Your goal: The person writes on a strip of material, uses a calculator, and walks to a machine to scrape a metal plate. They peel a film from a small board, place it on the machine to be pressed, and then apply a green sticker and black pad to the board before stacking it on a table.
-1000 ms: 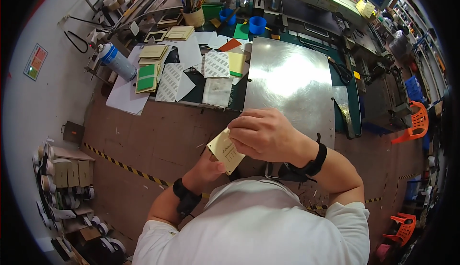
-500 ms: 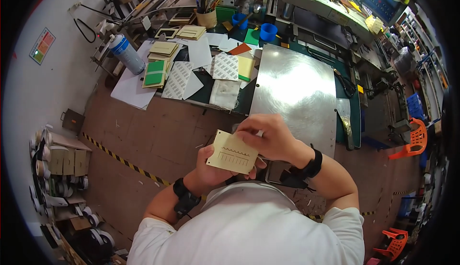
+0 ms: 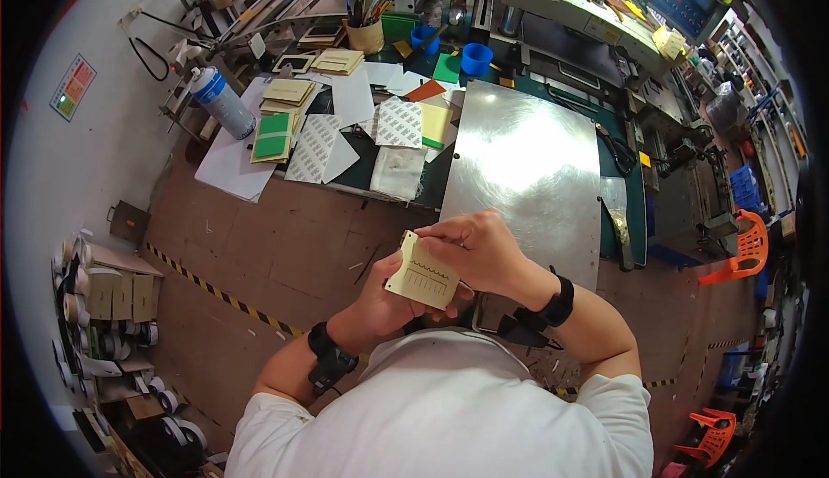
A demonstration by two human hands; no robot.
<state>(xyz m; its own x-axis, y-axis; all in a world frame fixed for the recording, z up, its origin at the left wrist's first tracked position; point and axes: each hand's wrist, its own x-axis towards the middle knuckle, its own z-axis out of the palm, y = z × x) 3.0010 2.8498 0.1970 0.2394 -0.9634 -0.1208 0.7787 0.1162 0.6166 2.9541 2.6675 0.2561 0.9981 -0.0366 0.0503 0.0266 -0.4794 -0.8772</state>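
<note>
A cream-yellow flat plate (image 3: 425,281) with corner holes, a row of wavy dark marks and a comb-like line pattern is held in front of my chest. My left hand (image 3: 386,301) grips it from the left and below, thumb on its left edge and fingertips showing past the lower right. The fingers of my right hand (image 3: 475,249) are closed at its upper right edge, covering part of that corner. Whatever lies between those fingers besides the plate is hidden. Beyond my right hand a shiny metal sheet (image 3: 518,197) lies on the green-topped bench.
To the left on the bench lie white paper sheets (image 3: 352,100), a stack of cream plates with a green piece (image 3: 273,135) and a spray can (image 3: 223,102). Blue cups (image 3: 476,59) stand at the back. An orange chair (image 3: 744,249) is at the right.
The plate has turned clockwise and tilted in my hands. My right hand has shifted slightly down and stays at its upper edge. The whole view has moved a little.
</note>
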